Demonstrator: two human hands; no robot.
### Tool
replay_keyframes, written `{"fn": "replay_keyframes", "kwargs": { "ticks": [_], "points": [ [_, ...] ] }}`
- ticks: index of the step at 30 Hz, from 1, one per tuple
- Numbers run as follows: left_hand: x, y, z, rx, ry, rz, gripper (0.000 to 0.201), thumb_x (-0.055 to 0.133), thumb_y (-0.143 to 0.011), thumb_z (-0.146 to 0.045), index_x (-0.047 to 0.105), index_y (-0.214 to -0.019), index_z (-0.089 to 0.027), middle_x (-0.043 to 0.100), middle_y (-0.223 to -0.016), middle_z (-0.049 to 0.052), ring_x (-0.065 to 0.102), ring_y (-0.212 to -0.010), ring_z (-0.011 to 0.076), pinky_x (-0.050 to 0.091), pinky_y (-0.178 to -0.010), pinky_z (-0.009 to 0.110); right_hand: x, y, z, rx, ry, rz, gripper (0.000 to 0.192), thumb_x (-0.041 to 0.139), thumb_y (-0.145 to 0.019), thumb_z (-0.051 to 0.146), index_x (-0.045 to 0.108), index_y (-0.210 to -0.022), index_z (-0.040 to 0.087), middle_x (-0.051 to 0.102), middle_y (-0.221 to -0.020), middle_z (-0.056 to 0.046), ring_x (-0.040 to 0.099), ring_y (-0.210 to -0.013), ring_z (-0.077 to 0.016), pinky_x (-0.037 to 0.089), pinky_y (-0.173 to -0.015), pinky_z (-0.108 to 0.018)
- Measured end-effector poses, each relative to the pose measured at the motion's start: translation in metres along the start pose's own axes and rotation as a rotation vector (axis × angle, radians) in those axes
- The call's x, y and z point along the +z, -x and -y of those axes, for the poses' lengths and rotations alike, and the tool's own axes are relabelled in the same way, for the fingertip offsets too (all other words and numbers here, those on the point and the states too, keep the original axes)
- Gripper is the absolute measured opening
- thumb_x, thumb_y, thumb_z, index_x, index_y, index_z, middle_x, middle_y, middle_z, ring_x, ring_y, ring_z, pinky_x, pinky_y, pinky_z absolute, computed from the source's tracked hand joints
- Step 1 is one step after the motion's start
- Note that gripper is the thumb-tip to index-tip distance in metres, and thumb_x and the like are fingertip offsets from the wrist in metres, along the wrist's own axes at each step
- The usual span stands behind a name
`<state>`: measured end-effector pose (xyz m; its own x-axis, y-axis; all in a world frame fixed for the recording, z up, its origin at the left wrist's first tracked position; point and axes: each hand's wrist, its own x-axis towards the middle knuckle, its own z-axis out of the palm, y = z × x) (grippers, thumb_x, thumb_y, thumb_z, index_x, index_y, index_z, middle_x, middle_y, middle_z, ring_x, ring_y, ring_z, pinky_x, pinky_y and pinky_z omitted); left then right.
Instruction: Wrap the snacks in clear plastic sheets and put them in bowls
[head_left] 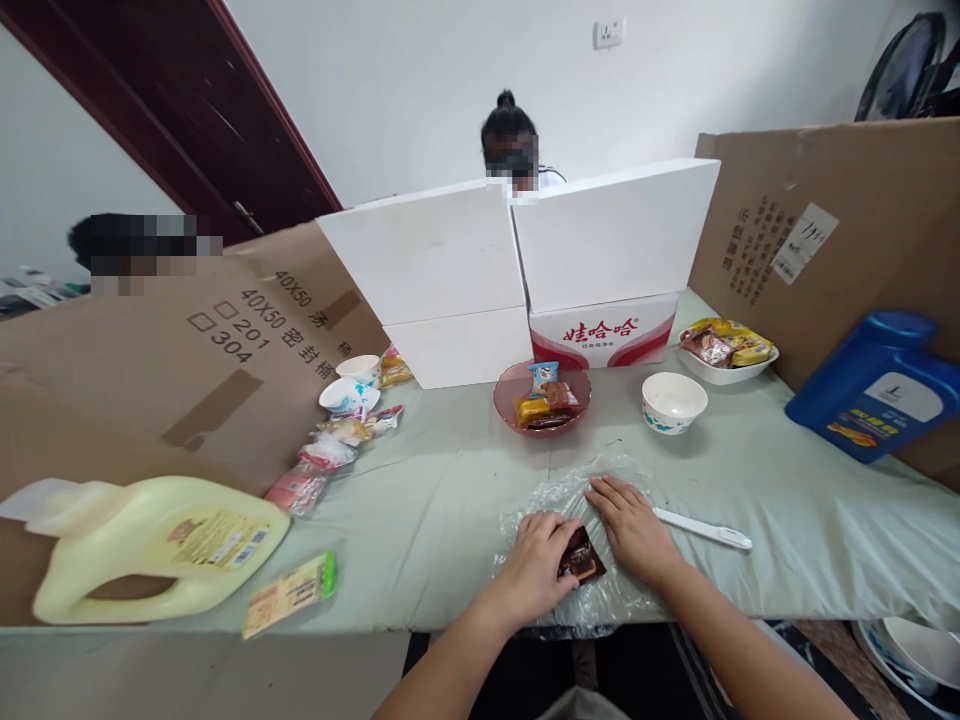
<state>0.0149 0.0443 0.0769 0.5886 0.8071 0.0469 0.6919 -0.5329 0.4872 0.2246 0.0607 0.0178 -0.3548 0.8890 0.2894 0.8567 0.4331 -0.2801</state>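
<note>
A crinkled sheet of clear plastic wrap (637, 585) lies at the table's front edge, with both hands over it. My left hand (529, 565) has its fingers curled over a dark brown snack packet (591, 562) resting on the wrap; part of the packet is hidden under the hand. Beside it, my right hand (634, 525) lies flat on the wrap, fingers stretched out, holding nothing. A white plastic utensil (709, 528) lies right of the right hand, one end hidden by that hand. Just beyond, a pink bowl (504, 405) contains several wrapped snacks.
A white bowl (673, 410) and a dish of snacks (720, 372) stand right, near a blue bottle (862, 390). At left are a yellow jug (225, 500), a green-ended packet (289, 595), snack packets (300, 487) and small bowls (349, 395). White boxes (457, 345) and cardboard (187, 400) form barriers; two people sit beyond.
</note>
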Motion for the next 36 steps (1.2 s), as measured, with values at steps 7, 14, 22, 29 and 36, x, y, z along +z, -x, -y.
{"fn": "replay_keyframes", "kwargs": {
  "ticks": [7,14,22,29,36],
  "points": [
    [-0.016,0.01,0.001,-0.095,0.216,0.274,0.049,0.07,-0.069,-0.019,0.058,-0.115,-0.026,0.066,-0.105,0.002,0.064,-0.092,0.0234,0.051,-0.081,0.033,0.004,0.001,-0.002,-0.001,0.02,-0.001,0.046,0.041,-0.087,0.01,0.057,-0.129,0.02,0.051,-0.141,-0.007,0.042,-0.131,-0.0242,0.033,-0.107,-0.044],
    [-0.09,-0.06,0.039,-0.146,0.429,-0.326,0.049,0.063,-0.075,-0.013,0.054,-0.122,-0.023,0.066,-0.116,0.004,0.061,-0.107,0.0212,0.047,-0.095,0.036,0.009,0.001,-0.003,0.0,0.019,-0.019,0.048,0.042,-0.085,0.009,0.057,-0.129,0.022,0.051,-0.14,-0.007,0.042,-0.131,-0.0246,0.033,-0.107,-0.045],
    [-0.134,-0.182,0.078,-0.447,-0.041,-0.586,0.046,0.063,-0.084,-0.022,0.047,-0.127,-0.015,0.064,-0.118,0.013,0.06,-0.111,0.0236,0.045,-0.092,0.032,0.009,0.0,-0.005,-0.011,0.033,-0.009,0.046,0.042,-0.086,0.013,0.057,-0.129,0.023,0.052,-0.14,-0.006,0.044,-0.13,-0.0252,0.035,-0.105,-0.045],
    [-0.116,-0.193,0.108,-0.347,-0.108,-0.477,0.042,0.065,-0.076,-0.008,0.056,-0.117,-0.014,0.06,-0.119,0.015,0.053,-0.115,0.0249,0.04,-0.098,0.034,0.006,-0.001,-0.004,-0.011,0.029,-0.004,0.045,0.041,-0.087,0.013,0.057,-0.128,0.022,0.052,-0.14,-0.006,0.045,-0.129,-0.0244,0.036,-0.105,-0.044],
    [-0.073,-0.118,0.061,-0.049,-0.087,-0.462,0.026,0.049,-0.086,-0.012,0.061,-0.107,-0.018,0.061,-0.117,0.01,0.052,-0.116,0.0223,0.041,-0.102,0.038,0.001,-0.001,0.001,-0.001,0.034,-0.001,0.044,0.04,-0.088,0.013,0.058,-0.128,0.02,0.052,-0.14,-0.007,0.045,-0.129,-0.025,0.035,-0.105,-0.045]
  ]
}}
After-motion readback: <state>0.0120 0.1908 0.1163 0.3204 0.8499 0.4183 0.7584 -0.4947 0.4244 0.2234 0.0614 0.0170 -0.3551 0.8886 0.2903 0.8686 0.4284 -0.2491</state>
